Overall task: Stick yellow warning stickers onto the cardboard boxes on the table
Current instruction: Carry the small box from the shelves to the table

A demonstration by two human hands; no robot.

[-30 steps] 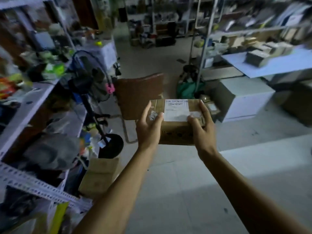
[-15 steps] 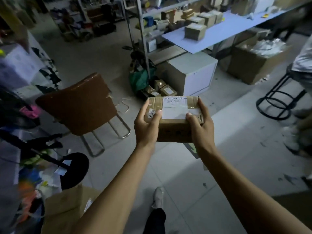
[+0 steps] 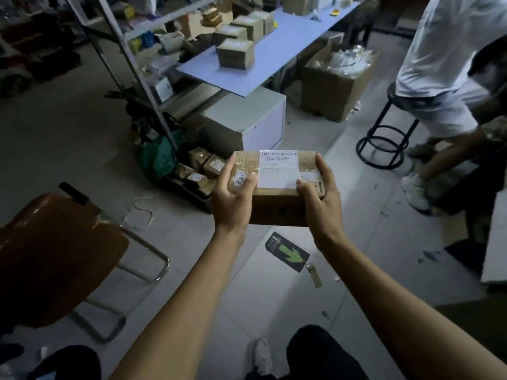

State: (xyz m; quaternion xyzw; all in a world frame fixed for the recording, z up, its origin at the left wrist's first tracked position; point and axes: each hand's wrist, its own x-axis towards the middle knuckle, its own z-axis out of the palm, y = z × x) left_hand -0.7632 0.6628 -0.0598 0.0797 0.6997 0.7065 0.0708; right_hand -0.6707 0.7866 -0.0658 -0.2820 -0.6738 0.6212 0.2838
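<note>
I hold a small taped cardboard box (image 3: 277, 198) with a white label on top in front of me, above the floor. My left hand (image 3: 233, 196) grips its left end and my right hand (image 3: 321, 198) grips its right end, thumbs on top. Further off, a light blue table (image 3: 274, 53) carries several more cardboard boxes (image 3: 236, 53). A small yellow item (image 3: 334, 12) lies at the table's far end; I cannot tell if it is a sticker.
A brown chair (image 3: 55, 253) stands at the lower left. A metal shelf post (image 3: 131, 67) rises left of the table. A person in white (image 3: 450, 64) sits on a black stool (image 3: 384, 138) at the right. Small boxes (image 3: 203, 168) and a big open carton (image 3: 334, 83) sit on the floor.
My view has swung to the right, away from the cluttered shelves and fan; the blue table, the stool and the seated person have come into view. Both hands still hold the box the same way.
</note>
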